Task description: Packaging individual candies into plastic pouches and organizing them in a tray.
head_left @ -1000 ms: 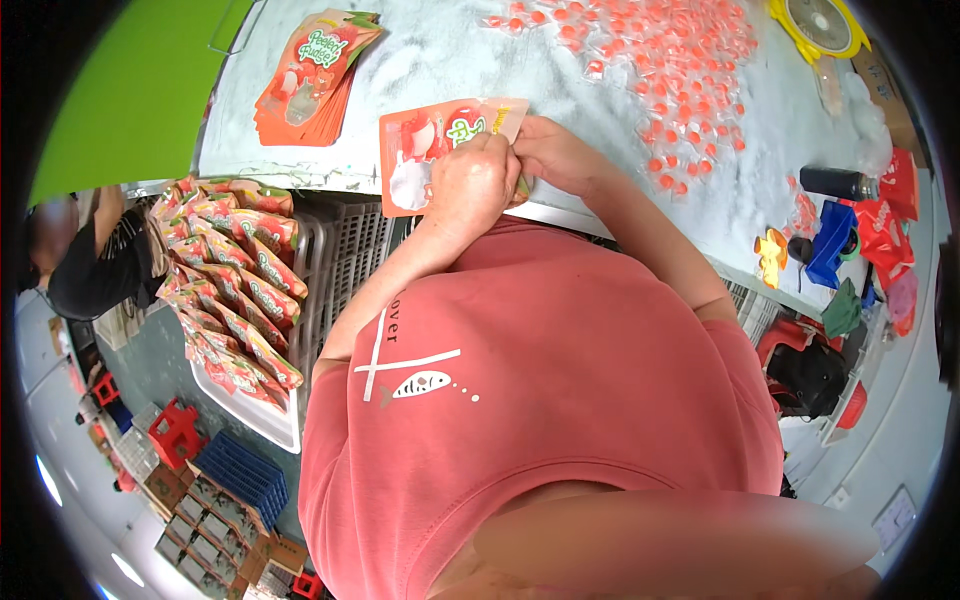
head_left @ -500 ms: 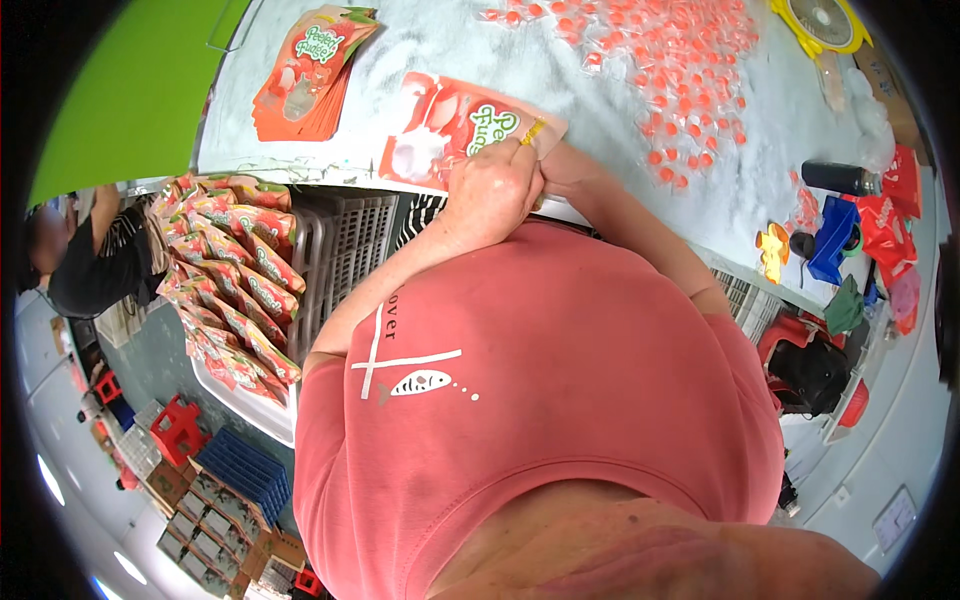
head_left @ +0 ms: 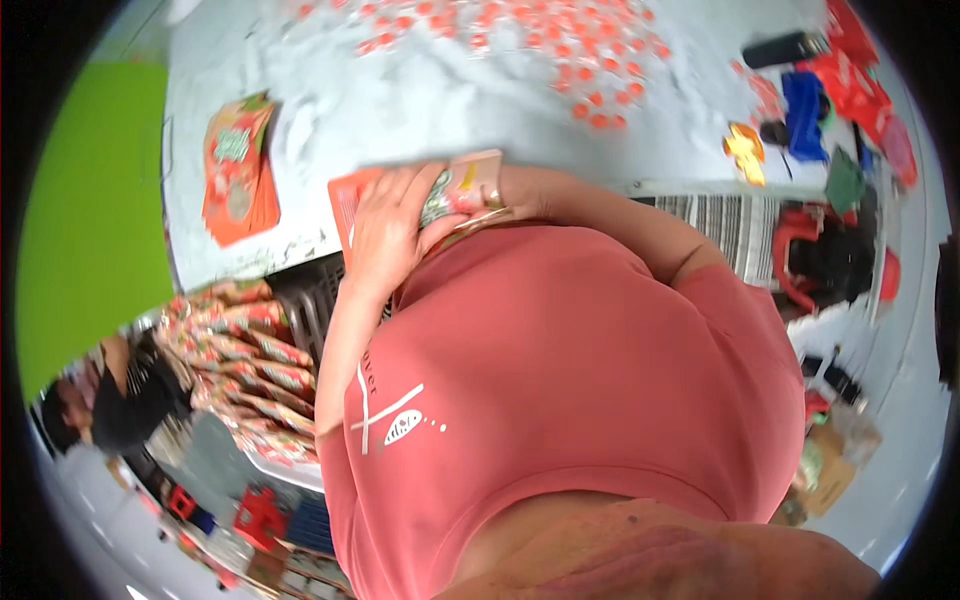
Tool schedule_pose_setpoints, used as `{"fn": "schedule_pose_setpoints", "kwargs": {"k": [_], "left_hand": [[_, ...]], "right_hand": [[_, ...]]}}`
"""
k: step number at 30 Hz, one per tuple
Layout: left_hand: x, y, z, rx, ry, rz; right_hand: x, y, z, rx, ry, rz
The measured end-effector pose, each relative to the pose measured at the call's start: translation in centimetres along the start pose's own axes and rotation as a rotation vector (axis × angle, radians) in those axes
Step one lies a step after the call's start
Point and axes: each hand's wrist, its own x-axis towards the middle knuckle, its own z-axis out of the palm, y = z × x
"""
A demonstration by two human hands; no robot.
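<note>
Right now my left hand lies over the front of a red and cream pouch, its fingers long and fairly straight, the thumb spread away from them toward the pouch's lower edge. My right hand is at the pouch's right end, and most of its fingers are hidden behind it, so I cannot tell how tightly they close. The pouch sits between my two hands at the near edge of the pale table, close against the front of my pink-red shirt, with its printed face turned up. To the left on the tabletop, well apart from my hands, a fanned stack of similar pouches lies flat. Farther across the table, small red-orange rounds in clear wrappers are scattered in a loose spread. Over on the right side I have a black cylinder, a blue holder, some red packaging and a shiny yellow piece near the edge. Below the table on my left, many pouches stand packed in rows, blurred, above the white rim of a tray. Beyond them another person in dark clothing is partly visible, with a red stool lower in view. A green panel borders the table's left end.
</note>
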Motion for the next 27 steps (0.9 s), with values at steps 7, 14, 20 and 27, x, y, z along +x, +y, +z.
{"fn": "schedule_pose_setpoints", "kwargs": {"k": [7,14,20,27], "left_hand": [[-3.8,-2.6,2.0,0.059,0.041,-0.239],[-4.9,-2.8,1.7,-0.132,0.231,-0.535],[-4.7,-1.1,1.2,-0.185,0.283,-0.545],[-6.5,-1.8,-1.6,-0.006,0.256,-0.37]], "right_hand": [[-5.6,-2.5,-3.6,-0.086,0.485,0.528],[-9.5,2.7,-5.7,-1.206,0.477,0.636],[-1.5,4.8,-3.4,-0.84,0.467,0.262],[-3.5,5.0,-5.5,-0.538,0.86,0.318]]}}
